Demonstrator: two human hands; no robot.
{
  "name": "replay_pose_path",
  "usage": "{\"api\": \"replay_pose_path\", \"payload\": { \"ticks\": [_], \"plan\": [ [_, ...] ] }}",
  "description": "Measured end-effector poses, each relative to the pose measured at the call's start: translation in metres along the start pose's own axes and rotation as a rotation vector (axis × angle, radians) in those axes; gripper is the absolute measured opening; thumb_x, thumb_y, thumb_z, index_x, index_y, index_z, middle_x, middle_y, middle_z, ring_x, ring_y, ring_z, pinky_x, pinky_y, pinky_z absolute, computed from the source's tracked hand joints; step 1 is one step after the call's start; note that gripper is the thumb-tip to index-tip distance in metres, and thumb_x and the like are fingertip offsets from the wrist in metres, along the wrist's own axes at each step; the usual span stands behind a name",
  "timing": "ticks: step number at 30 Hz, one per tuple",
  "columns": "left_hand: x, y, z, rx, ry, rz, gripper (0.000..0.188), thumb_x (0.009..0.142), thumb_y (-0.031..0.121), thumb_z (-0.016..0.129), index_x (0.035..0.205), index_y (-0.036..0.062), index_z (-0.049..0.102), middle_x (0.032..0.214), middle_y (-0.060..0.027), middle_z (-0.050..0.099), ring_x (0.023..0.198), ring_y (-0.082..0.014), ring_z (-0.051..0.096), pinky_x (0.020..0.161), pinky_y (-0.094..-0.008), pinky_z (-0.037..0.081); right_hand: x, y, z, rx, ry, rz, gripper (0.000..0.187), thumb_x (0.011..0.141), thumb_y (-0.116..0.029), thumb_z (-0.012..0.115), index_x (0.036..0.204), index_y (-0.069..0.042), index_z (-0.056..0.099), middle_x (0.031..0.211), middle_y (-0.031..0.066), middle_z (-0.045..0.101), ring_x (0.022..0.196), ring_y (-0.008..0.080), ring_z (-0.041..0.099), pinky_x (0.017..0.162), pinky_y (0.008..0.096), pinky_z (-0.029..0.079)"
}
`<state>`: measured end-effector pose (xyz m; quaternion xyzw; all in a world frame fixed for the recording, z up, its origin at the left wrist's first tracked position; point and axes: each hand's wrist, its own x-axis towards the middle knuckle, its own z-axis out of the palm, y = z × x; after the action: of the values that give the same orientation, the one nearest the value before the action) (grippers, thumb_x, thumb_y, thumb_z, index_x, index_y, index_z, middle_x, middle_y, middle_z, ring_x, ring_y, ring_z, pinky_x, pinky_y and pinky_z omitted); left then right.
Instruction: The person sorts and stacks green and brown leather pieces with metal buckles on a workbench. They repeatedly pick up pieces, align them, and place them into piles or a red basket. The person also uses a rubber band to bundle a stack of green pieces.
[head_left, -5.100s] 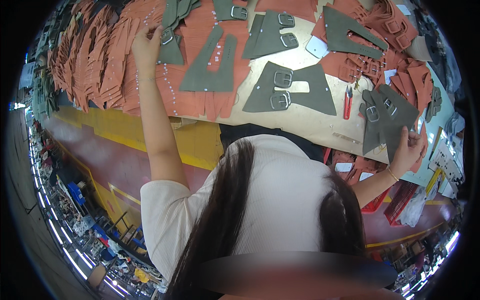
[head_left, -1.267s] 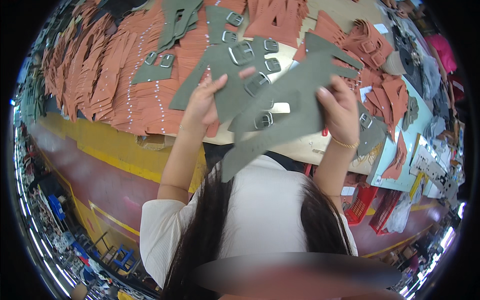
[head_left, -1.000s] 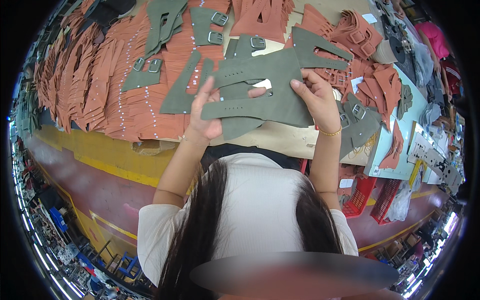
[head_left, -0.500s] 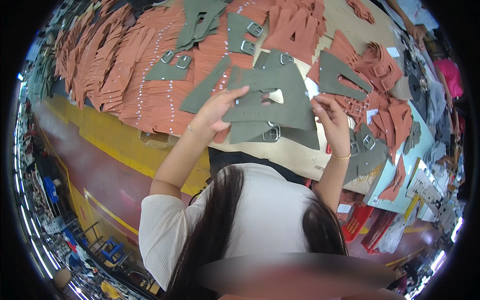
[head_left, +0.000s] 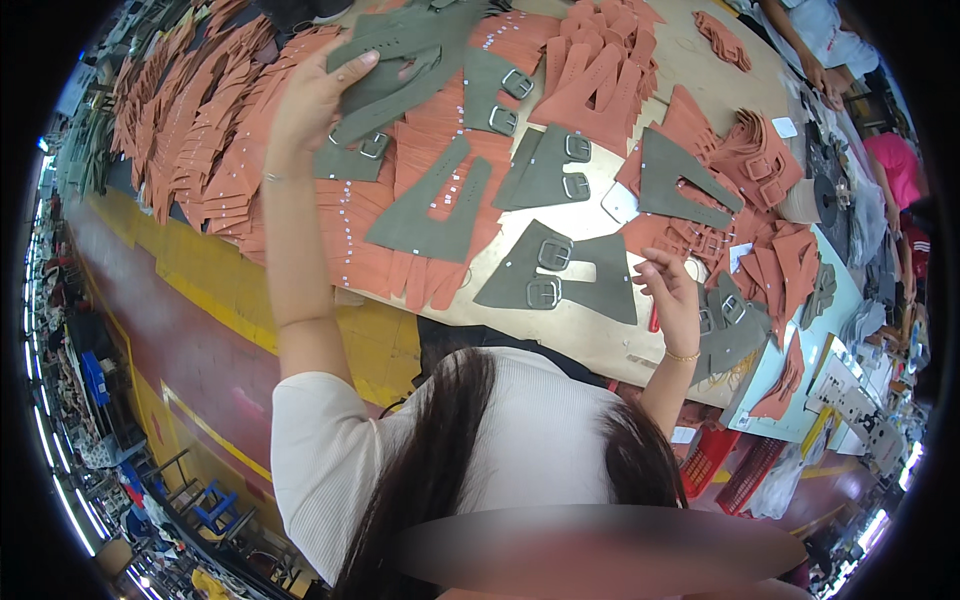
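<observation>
My left hand [head_left: 308,112] reaches to the far left, its thumb on top of a green strap piece [head_left: 395,75] with two punched straps. That piece lies over other green pieces. My right hand [head_left: 672,292] is at the table's near side with bent fingers apart, nothing visible in them. Just left of it lies a green buckled piece [head_left: 515,268] with two silver buckles, joined to a plain green part at its right. Beyond are another green buckled piece [head_left: 548,165] and a green two-strap piece [head_left: 425,235] lying on orange pieces.
Overlapping orange pieces [head_left: 230,150] cover the table's left. Orange strap pieces [head_left: 605,75] lie at the back, and orange buckled pieces [head_left: 765,140] at the right. A thread cone [head_left: 800,200] stands there. Red crates [head_left: 710,455] are below the table's right edge. Another person's hand [head_left: 825,80] is at far right.
My left hand has carried the green strap piece from the middle to the far left, uncovering the buckled pieces. My right hand has let go of it and moved slightly down.
</observation>
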<state>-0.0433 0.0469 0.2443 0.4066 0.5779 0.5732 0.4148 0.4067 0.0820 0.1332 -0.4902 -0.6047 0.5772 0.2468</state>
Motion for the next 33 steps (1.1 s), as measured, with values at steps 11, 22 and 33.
{"api": "replay_pose_path", "payload": {
  "ticks": [11, 22, 33],
  "plan": [
    [0.015, 0.040, 0.045, 1.046, -1.041, -0.062, 0.027, 0.079, 0.019, 0.067, 0.099, -0.0001, 0.063, 0.085, -0.0116, 0.066, 0.075, -0.0254, 0.060, 0.072, -0.0334, 0.047, 0.037, -0.065, 0.091, -0.023, -0.348, -0.377, 0.070, 0.073, -0.026, 0.079, 0.131, -0.004, 0.047, 0.122, 0.0105, 0.058, 0.111, 0.0212, 0.057, 0.091, 0.0329, 0.046],
    [0.003, -0.065, 0.017, -0.278, -0.872, -0.473, 0.081, 0.083, 0.071, 0.038, 0.117, -0.0002, 0.057, 0.114, -0.0119, 0.061, 0.102, -0.0253, 0.060, 0.089, -0.0388, 0.046, 0.054, -0.060, 0.137, 0.422, -0.445, -0.077, 0.019, 0.092, -0.016, 0.062, 0.086, -0.003, 0.050, 0.074, -0.0031, 0.055, 0.067, 0.0002, 0.045, 0.056, 0.0176, 0.040],
    [-0.064, -0.126, 0.011, -0.378, -0.142, -0.121, 0.074, 0.081, 0.015, 0.072, 0.141, 0.0027, 0.030, 0.127, -0.0115, 0.054, 0.116, -0.0211, 0.052, 0.100, -0.0345, 0.040, 0.111, -0.079, 0.184, 0.514, -0.337, 0.013, 0.021, 0.094, -0.014, 0.057, 0.105, 0.003, 0.053, 0.099, 0.0083, 0.064, 0.088, 0.0080, 0.059, 0.076, 0.0231, 0.049]
  ]
}}
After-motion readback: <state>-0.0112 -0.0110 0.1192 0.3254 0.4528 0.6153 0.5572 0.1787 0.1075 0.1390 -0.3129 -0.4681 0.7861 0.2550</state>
